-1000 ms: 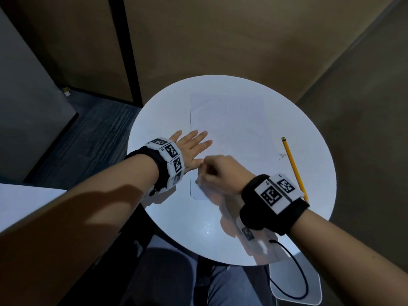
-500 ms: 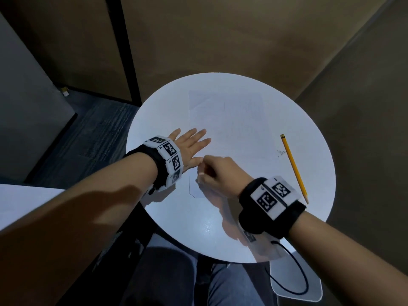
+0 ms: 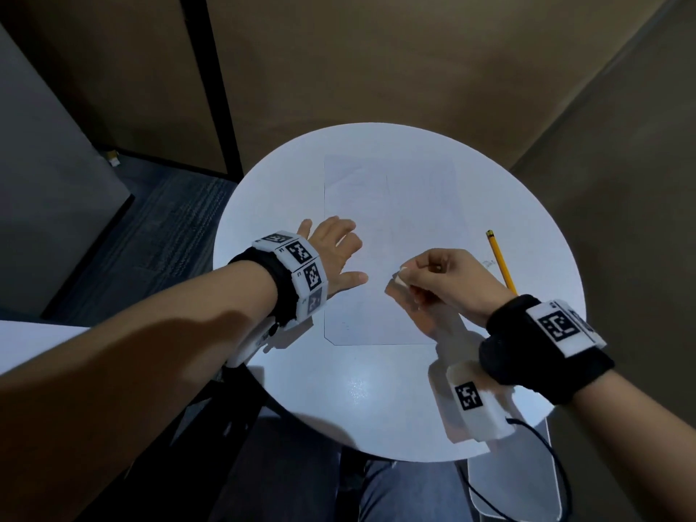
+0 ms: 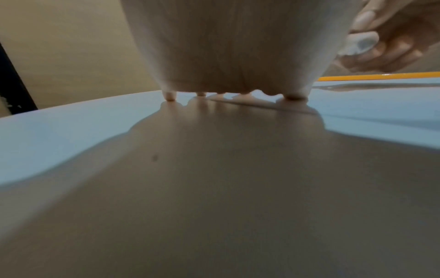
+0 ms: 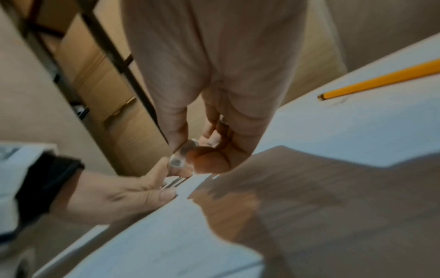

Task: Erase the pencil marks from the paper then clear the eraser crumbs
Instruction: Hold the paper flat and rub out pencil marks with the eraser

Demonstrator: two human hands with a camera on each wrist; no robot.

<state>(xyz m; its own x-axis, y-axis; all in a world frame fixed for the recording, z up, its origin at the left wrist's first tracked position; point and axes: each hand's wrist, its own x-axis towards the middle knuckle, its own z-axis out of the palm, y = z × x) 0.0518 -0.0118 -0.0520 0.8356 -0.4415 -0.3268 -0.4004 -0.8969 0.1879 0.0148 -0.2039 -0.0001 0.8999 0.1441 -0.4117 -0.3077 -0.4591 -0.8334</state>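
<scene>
Looks mid-erasing to me: the left hand [image 3: 331,254] sits flat with fingers spread on the paper [image 3: 391,205] on the table [image 3: 376,408], right hand [image 3: 444,280] pinches the eraser [image 3: 400,276] just above it, faint marks remain and crumbs aren't cleared yet.

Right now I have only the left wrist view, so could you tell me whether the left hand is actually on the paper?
Observer: Yes. In the head view the left hand lies across the left edge of the paper, fingers and thumb on the sheet.
Operator: Thank you. Over which part of the sheet is the eraser?
Observer: The right hand pinches the eraser over the sheet's middle, towards its right side.
Operator: And is the pencil on the sheet?
Observer: No. The pencil lies on the table, right of the sheet, with small specks beside it.
</scene>
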